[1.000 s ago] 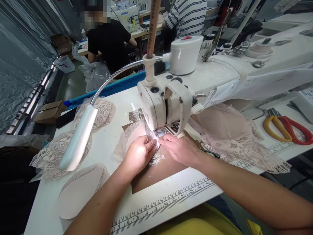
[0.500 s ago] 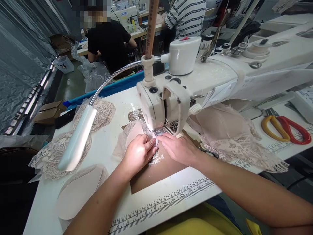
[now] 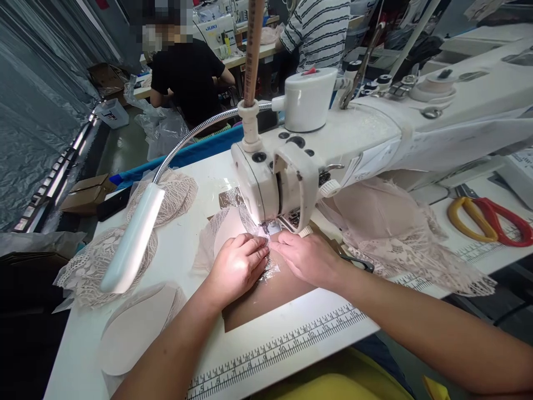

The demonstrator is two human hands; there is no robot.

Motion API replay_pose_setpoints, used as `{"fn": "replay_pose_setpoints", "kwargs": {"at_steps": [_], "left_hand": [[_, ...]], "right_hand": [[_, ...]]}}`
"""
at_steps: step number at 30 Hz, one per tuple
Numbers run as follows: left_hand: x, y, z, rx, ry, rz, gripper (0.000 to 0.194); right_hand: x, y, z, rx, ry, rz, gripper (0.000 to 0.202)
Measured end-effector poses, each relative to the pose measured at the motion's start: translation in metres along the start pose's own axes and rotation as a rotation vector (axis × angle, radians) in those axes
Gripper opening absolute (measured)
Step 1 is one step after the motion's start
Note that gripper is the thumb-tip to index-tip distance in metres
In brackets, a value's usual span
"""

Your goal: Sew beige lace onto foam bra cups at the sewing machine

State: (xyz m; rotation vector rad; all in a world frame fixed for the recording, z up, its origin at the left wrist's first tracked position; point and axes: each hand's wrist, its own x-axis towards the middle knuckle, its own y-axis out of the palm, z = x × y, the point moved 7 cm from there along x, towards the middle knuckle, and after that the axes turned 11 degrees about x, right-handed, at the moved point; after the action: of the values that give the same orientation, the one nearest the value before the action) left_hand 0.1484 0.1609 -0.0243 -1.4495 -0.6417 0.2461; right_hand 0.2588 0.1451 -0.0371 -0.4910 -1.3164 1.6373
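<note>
The left hand (image 3: 238, 268) bends its fingers over the cloth (image 3: 228, 223); the right hand (image 3: 306, 258) extends its fingers alongside. Whether either pinches is hidden. The cloth reaches beyond the nearer left hand, left of the sewing machine (image 3: 261, 180).

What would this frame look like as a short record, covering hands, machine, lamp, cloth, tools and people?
Left hand: on pale cloth, fingers bent; exact grip unclear
Right hand: beside the left hand, fingers extended
Sewing machine: white, its head just beyond both hands
Lamp: on a bent metal neck
Lace pieces: stacked at picture left
Scissors: yellow and red handles, at picture right
Ruler: along the near table edge
People: two beyond, a black shirt and a striped shirt
</note>
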Motion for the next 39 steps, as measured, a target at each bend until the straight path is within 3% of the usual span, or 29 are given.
{"fn": "replay_pose_setpoints", "kwargs": {"at_steps": [7,17,27,32,35,37,39], "left_hand": [[0.0,0.005,0.012,0.02,-0.072,-0.003,0.028],[0.001,0.007,0.025,0.119,-0.186,0.065,0.039],[-0.006,0.003,0.062,0.118,-0.348,0.08,0.039],[-0.011,-0.002,0.078,0.02,-0.387,0.217,0.046],[-0.016,-0.023,0.076,-0.125,-0.37,0.375,0.055],[-0.026,-0.055,0.077,-0.16,-0.434,0.412,0.061],[-0.041,-0.097,0.08,-0.101,-0.508,0.377,0.064]], "right_hand": [[0.004,-0.003,0.0,-0.009,0.076,0.016,0.031],[0.002,-0.001,-0.004,0.103,0.073,0.011,0.035],[0.004,-0.002,-0.003,0.065,0.082,0.037,0.035],[0.005,-0.001,-0.005,0.063,0.091,0.036,0.035],[0.003,0.001,-0.006,0.064,0.057,0.021,0.036],[0.002,0.002,-0.006,0.065,0.022,0.009,0.037],[0.001,0.004,-0.007,0.067,-0.007,-0.001,0.037]]}}
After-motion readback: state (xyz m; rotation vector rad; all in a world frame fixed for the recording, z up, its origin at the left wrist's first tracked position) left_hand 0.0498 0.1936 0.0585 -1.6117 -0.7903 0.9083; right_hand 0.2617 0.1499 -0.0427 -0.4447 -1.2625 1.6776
